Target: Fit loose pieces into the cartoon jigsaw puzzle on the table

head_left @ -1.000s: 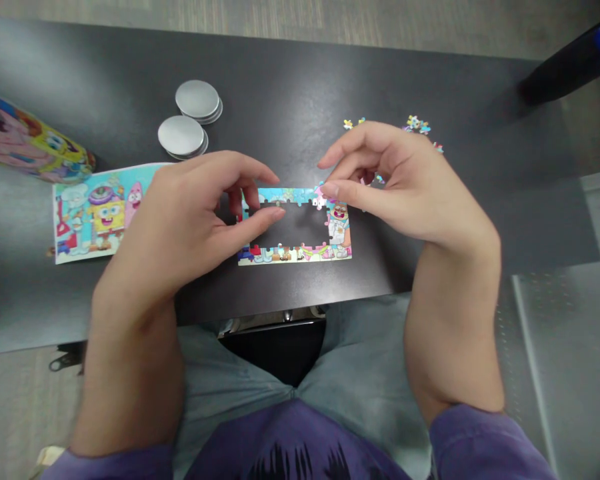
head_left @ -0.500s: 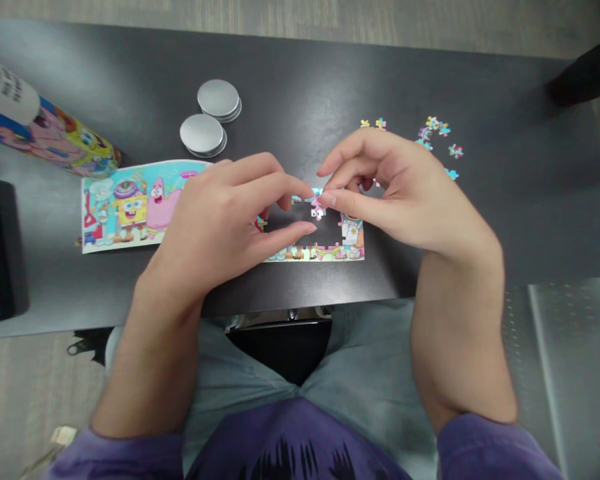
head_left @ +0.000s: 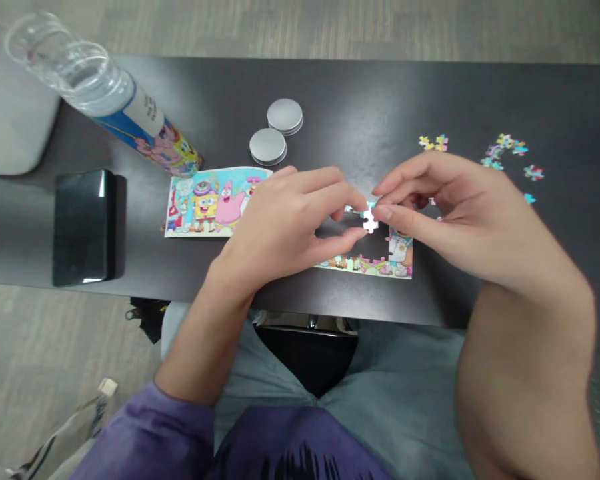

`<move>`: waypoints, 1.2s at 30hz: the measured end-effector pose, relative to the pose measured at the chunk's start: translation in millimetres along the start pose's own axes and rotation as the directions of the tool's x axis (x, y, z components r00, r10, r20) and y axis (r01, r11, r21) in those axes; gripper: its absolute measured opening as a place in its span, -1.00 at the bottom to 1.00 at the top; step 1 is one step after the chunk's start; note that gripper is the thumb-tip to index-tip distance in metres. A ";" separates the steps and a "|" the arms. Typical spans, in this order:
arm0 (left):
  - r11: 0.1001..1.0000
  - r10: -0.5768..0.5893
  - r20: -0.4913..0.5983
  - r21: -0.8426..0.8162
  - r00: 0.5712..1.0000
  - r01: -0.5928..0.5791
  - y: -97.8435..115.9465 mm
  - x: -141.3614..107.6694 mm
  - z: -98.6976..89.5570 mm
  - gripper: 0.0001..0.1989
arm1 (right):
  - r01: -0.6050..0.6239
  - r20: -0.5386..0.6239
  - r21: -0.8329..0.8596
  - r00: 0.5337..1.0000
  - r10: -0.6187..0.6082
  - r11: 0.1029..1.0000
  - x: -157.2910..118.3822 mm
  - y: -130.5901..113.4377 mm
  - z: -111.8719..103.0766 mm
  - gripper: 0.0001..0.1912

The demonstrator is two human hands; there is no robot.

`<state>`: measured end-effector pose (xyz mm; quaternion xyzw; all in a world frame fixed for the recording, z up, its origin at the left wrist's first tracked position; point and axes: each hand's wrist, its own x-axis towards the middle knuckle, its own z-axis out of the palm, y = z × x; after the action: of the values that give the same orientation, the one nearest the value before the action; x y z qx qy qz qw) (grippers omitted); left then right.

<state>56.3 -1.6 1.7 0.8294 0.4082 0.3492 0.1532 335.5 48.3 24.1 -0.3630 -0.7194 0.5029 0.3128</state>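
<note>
A jigsaw puzzle piece (head_left: 371,219), its face bright with glare, is pinched at its upper right between the thumb and a finger of my right hand (head_left: 460,207). My left hand (head_left: 295,220) reaches in from the other side, thumb and index finger apart, their tips at the piece's left edge; whether they touch it I cannot tell. Under both hands lies the partly assembled puzzle (head_left: 401,250), a frame of joined border pieces around a dark gap. My hands cover its left and upper right parts.
A printed picture sheet (head_left: 220,203) lies left of the puzzle, beside a water bottle (head_left: 150,120). Silver round tins (head_left: 268,145) stand behind. Loose pieces (head_left: 505,141) are scattered at right. A black box-like object (head_left: 83,227) sits on the table (head_left: 350,100) at left.
The view has swung left, showing more of the bottle and the black object. The held piece has tilted, its pink printed face giving way to glare. Both hands keep nearly the same pose.
</note>
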 end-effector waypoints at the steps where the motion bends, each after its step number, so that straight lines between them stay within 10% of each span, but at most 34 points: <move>1: 1.000 0.008 0.003 -0.002 1.000 -0.008 0.1 0.2 -0.1 -0.87 | 0.004 0.005 -0.012 1.000 -0.004 1.000 -0.4 0.5 -1.7 -0.78; 11: 1.000 0.011 -0.019 -0.026 1.000 -0.012 -7.6 -1.7 -0.8 -0.90 | 0.149 0.068 -0.243 0.988 -0.136 0.959 -2.2 2.2 -12.2 -0.75; 27: 0.999 0.045 0.007 0.015 0.999 -0.045 -6.2 1.6 -3.3 -0.83 | 0.024 0.050 -0.321 0.999 -0.008 0.947 -5.9 -6.4 -10.1 -0.83; 36: 0.998 0.021 0.058 0.054 0.998 -0.024 3.0 4.0 -4.8 -0.87 | 0.206 0.098 -0.406 0.978 -0.182 0.890 -7.5 -2.0 -8.4 -0.88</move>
<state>56.4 -0.5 8.6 0.8475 0.4039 0.3156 0.1381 346.0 45.7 27.9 -0.3327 -0.8508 0.3155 0.2568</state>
